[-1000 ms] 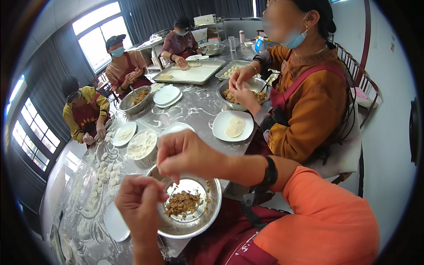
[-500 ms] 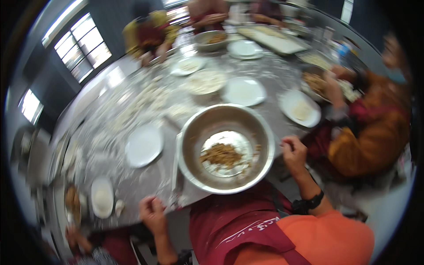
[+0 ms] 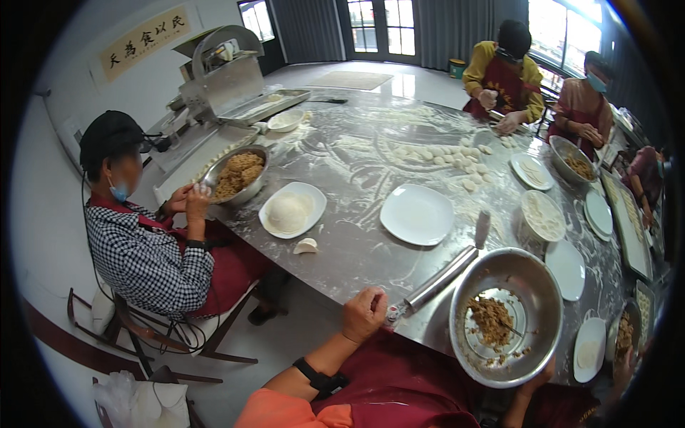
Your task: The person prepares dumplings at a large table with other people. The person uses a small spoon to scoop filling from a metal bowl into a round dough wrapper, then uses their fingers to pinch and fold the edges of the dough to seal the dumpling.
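My left hand (image 3: pixel 364 314) is at the table's near edge, its fingers curled in with nothing visible in them. Close beside it lies a metal rolling pin (image 3: pixel 442 277), its near handle almost at my fingers. A large steel bowl (image 3: pixel 467 353) sits to the right at the edge, with brown minced filling (image 3: pixel 491 321) and a thin utensil in the bottom. Behind the bowl's near right rim my right hand (image 3: pixel 541 376) shows only partly; its fingers are hidden. An empty white plate (image 3: pixel 417 214) lies beyond the rolling pin.
On the left, a person in a checked shirt (image 3: pixel 150 250) works beside a bowl of filling (image 3: pixel 239 178). A plate of dough (image 3: pixel 289 212) and one dumpling (image 3: pixel 305 246) lie nearby. Several dough pieces (image 3: pixel 457 157) are across the floured table. Another person (image 3: pixel 503 78) rolls dough at the far side.
My view has swung left, so the table, bowl and my hands appear farther right. The person in the checked shirt is now fully visible. My right hand has become mostly hidden behind the bowl.
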`<state>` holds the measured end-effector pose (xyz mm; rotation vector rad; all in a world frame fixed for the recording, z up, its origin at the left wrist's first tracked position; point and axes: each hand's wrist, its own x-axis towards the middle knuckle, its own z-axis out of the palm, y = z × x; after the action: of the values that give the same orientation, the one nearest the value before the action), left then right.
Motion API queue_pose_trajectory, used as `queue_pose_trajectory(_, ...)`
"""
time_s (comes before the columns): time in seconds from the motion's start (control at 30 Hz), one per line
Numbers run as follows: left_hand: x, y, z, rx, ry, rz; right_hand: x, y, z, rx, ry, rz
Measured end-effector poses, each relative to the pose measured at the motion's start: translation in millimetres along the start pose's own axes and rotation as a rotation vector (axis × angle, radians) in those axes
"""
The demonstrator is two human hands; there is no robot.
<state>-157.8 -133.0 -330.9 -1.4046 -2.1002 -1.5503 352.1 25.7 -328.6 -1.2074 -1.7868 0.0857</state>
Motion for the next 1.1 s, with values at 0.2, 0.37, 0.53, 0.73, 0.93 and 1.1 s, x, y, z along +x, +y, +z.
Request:
queue_pose_trajectory(0.2, 54, -16, -58, -0.020, -0.029, -0.111, -11, -1, 6, -0.022, 0.035, 0.003)
queue_pose_trajectory(0.37, 175, -129, -147, 0.343, 0.209, -0.026, -6, -16, 17, -0.134, 0.068, -0.007)
queue_pose_trajectory(0.53, 243, -283, -253, 0.570, 0.201, -0.356, 1, -27, 44, -0.125, 0.049, -0.035)
queue_pose_trajectory(0.73, 286, -304, -224, 0.636, -0.130, -0.164, 0, -53, 48, -0.257, 0.076, -0.024)
queue_pose_trajectory(0.93, 300, -301, -252, 0.690, -0.282, 0.010, 1, -66, 63, -0.269, 0.067, -0.025)
queue_pose_trajectory(1.1, 293, -262, -232, 1.012, -0.381, 0.177, -1, -54, 51, -0.315, 0.094, -0.018)
